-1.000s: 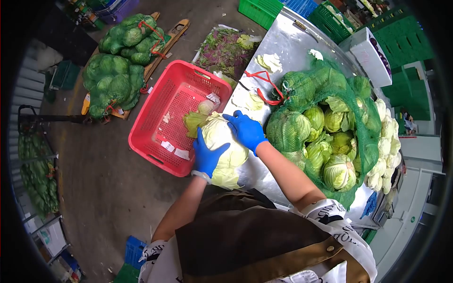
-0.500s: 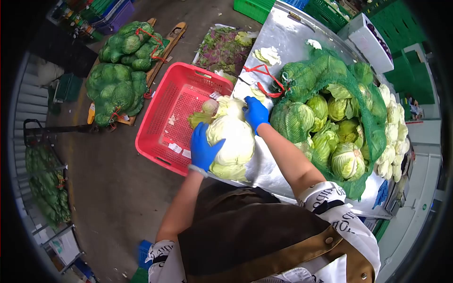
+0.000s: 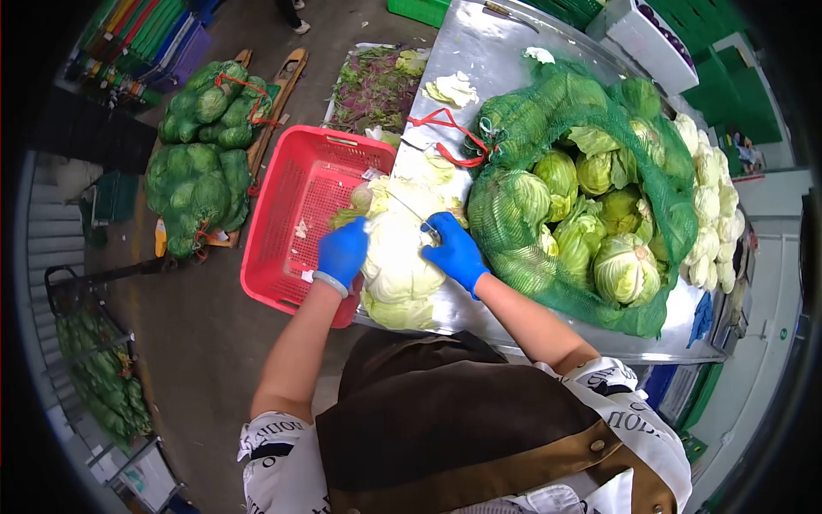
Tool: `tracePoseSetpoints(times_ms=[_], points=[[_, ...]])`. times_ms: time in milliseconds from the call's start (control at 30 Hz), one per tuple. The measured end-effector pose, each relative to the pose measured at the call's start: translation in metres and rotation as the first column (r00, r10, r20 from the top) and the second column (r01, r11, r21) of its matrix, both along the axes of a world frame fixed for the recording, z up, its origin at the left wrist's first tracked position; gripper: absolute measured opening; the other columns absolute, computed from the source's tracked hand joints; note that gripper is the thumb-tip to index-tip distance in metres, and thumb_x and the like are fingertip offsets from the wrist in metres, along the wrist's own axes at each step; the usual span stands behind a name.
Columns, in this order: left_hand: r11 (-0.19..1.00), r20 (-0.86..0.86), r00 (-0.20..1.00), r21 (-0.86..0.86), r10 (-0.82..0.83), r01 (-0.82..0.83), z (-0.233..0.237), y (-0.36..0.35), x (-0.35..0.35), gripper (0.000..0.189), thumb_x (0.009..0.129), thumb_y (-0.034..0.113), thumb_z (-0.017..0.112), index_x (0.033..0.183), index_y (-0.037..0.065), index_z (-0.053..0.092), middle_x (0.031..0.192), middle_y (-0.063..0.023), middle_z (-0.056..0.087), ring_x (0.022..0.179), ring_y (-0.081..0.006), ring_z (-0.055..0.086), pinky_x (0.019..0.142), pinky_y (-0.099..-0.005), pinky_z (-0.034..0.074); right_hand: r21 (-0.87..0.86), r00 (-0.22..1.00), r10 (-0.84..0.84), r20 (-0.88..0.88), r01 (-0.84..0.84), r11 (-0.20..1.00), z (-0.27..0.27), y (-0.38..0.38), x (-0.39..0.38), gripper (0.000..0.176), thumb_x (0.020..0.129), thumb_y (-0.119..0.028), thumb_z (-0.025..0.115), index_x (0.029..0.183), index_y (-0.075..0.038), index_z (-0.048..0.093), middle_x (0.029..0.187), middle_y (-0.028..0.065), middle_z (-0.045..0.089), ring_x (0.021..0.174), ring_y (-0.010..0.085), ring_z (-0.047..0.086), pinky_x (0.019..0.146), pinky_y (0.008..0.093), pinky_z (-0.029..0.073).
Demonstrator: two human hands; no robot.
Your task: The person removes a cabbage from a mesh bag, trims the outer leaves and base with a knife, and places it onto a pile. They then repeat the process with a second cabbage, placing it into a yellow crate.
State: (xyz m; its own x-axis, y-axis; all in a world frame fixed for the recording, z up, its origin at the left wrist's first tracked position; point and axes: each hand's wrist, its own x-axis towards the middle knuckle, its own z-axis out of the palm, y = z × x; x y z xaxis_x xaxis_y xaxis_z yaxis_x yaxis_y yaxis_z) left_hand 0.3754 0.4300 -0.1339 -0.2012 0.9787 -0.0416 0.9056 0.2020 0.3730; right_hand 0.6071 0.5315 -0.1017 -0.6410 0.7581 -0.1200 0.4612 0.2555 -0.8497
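Note:
A pale, trimmed cabbage (image 3: 402, 265) lies at the left edge of the metal table, above other light leaves. My left hand (image 3: 344, 251), in a blue glove, presses on its left side with the fingers curled against it. In my right hand (image 3: 456, 251), also gloved in blue, is a knife (image 3: 413, 212) whose thin blade slants up and left over the top of the cabbage. The fingers are wrapped round its handle, which is mostly hidden. Loose cabbage leaves (image 3: 441, 171) lie just beyond the blade.
A red perforated crate (image 3: 265, 248) stands left of the table (image 3: 479, 51). On the right, a green net bag (image 3: 548, 137) spills whole cabbages (image 3: 627, 270), with stacked pale cabbages (image 3: 706, 206) behind. Bagged cabbages (image 3: 193, 180) sit on a pallet. Another person's feet (image 3: 300, 24) show at the top.
The knife blade now shows in my right hand, over the cabbage. My right hand has come down nearer me, and my left hand has slid off the cabbage's front to its left side.

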Motion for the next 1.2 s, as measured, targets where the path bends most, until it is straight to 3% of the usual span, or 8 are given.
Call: tracePoseSetpoints(times_ms=[167, 267, 367, 567, 833, 967, 1033, 1200], points=[[0.889, 0.313, 0.833, -0.15, 0.457, -0.432, -0.012, 0.005, -0.049, 0.029, 0.085, 0.021, 0.056, 0.111, 0.008, 0.061, 0.102, -0.0232, 0.064, 0.093, -0.0391, 0.062, 0.078, -0.0452, 0.049, -0.009, 0.999, 0.009, -0.052, -0.009, 1.0, -0.01, 0.001, 0.006, 0.032, 0.069, -0.016, 0.071, 0.095, -0.009, 0.055, 0.097, 0.0099, 0.052, 0.089, 0.0291, 0.057, 0.078, 0.0365, 0.047], [0.95, 0.762, 0.642, 0.136, 0.081, -0.281, 0.013, 0.021, -0.016, 0.052, 0.08, 0.029, 0.068, 0.128, 0.015, 0.055, 0.128, -0.0211, 0.053, 0.114, -0.0375, 0.053, 0.093, -0.0419, 0.045, -0.035, 0.998, 0.001, -0.066, -0.003, 0.999, -0.019, 0.003, 0.005, 0.03, 0.069, -0.017, 0.071, 0.093, -0.008, 0.055, 0.094, 0.01, 0.051, 0.088, 0.029, 0.057, 0.076, 0.037, 0.046], [0.97, 0.434, 0.868, 0.062, -0.24, 0.237, 0.034, 0.019, 0.014, 0.069, 0.075, 0.034, 0.076, 0.136, 0.018, 0.048, 0.142, -0.0167, 0.04, 0.125, -0.037, 0.043, 0.102, -0.0411, 0.039, -0.056, 0.999, -0.019, -0.041, 0.017, 0.998, -0.02, 0.002, 0.005, 0.029, 0.069, -0.016, 0.071, 0.092, -0.008, 0.055, 0.093, 0.0107, 0.051, 0.086, 0.0302, 0.057, 0.074, 0.0379, 0.046], [0.936, 0.813, 0.568, 0.092, 0.126, -0.34, -0.05, 0.014, -0.01, 0.018, 0.086, 0.003, 0.06, 0.103, 0.001, 0.064, 0.097, -0.0059, 0.066, 0.091, -0.0137, 0.061, 0.084, -0.0278, 0.048, 0.111, 0.987, -0.123, 0.102, 0.111, 0.988, -0.025, -0.004, 0.026, 0.024, 0.075, -0.008, 0.061, 0.098, -0.007, 0.054, 0.102, 0.0144, 0.055, 0.085, 0.0369, 0.059, 0.072, 0.0426, 0.048], [0.913, 0.052, 0.932, -0.23, 0.358, -0.338, -0.06, -0.006, -0.068, 0.029, 0.08, 0.015, 0.065, 0.109, 0.011, 0.064, 0.103, -0.0177, 0.065, 0.112, -0.0375, 0.053, 0.092, -0.0437, 0.045, 0.227, 0.961, -0.244, 0.128, 0.211, 0.951, -0.026, -0.022, 0.034, 0.038, 0.078, -0.01, 0.063, 0.115, -0.012, 0.055, 0.132, 0.011, 0.05, 0.1, 0.0349, 0.061, 0.082, 0.0397, 0.051], [0.927, 0.532, 0.845, 0.289, 0.052, -0.239, -0.013, 0.019, -0.049, 0.043, 0.081, 0.024, 0.069, 0.119, 0.005, 0.059, 0.114, -0.0167, 0.061, 0.117, -0.0348, 0.051, 0.099, -0.0402, 0.043, 0.033, 0.95, -0.291, 0.114, 0.289, 0.957, 0.01, -0.057, 0.044, 0.059, 0.081, -0.03, 0.07, 0.132, -0.012, 0.047, 0.134, 0.0152, 0.05, 0.102, 0.0326, 0.062, 0.085, 0.0388, 0.051], [0.963, 0.819, 0.548, -0.257, 0.171, 0.084, -0.015, 0.047, -0.015, 0.054, 0.081, 0.032, 0.072, 0.122, 0.0, 0.056, 0.121, -0.0168, 0.058, 0.115, -0.0299, 0.054, 0.098, -0.0367, 0.043, -0.312, 0.912, -0.365, 0.187, 0.408, 0.858, -0.016, -0.077, 0.04, 0.062, 0.082, -0.034, 0.071, 0.132, -0.008, 0.046, 0.121, 0.0175, 0.058, 0.098, 0.0276, 0.063, 0.081, 0.0339, 0.051], [0.936, 0.76, 0.624, -0.328, 0.183, 0.126, 0.009, 0.04, -0.003, 0.063, 0.077, 0.035, 0.077, 0.123, -0.001, 0.055, 0.124, -0.0179, 0.057, 0.115, -0.024, 0.054, 0.096, -0.0335, 0.044, -0.727, 0.902, -0.423, 0.085, 0.347, 0.592, -0.016, -0.067, 0.036, 0.061, 0.08, -0.031, 0.074, 0.129, -0.003, 0.051, 0.102, 0.01, 0.062, 0.088, 0.0137, 0.058, 0.082, 0.0285, 0.048]])
